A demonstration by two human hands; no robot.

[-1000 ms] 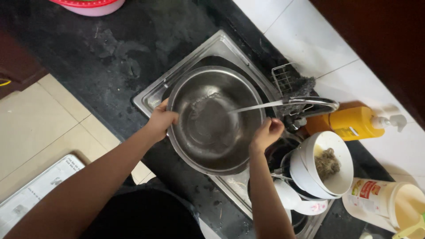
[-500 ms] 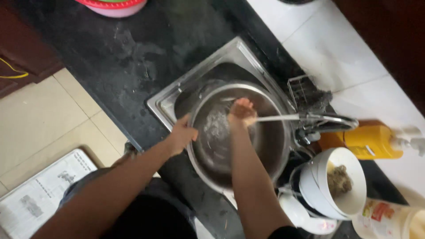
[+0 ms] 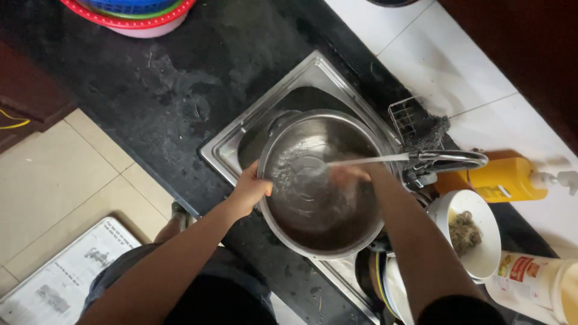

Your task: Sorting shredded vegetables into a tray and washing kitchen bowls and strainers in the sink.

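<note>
A large steel bowl point(image 3: 322, 183) sits tilted over the steel sink point(image 3: 238, 141), its round rim overhanging the sink's near edge and its mouth turned up toward the camera; the inside is dull grey and wet, with a sheet of water spreading across the bottom. The left hand point(image 3: 251, 189) is closed on the bowl's near-left rim, thumb over the lip and fingers under it. The right hand point(image 3: 349, 174) is inside the bowl, pressed against the wet inner wall right where the stream from the tap point(image 3: 448, 161) lands; it is blurred, so whether its fingers are spread flat or curled cannot be told, and it holds nothing visible. The bowl fills almost the whole sink, leaving only a dark gap at the far-left corner. On the right it lies close under the tap's spout and near a small wire rack point(image 3: 415, 120) with a dark scrubber. Just beside its right rim stand a white bowl point(image 3: 481, 253) holding a brownish scouring wad, an orange pump bottle point(image 3: 506, 179) lying along the white tiles, and a white tub point(image 3: 530, 280) with a coloured label. The black counter point(image 3: 150, 78) to the left is wet, with stacked red, green and blue basins point(image 3: 129, 13) at its far edge
</note>
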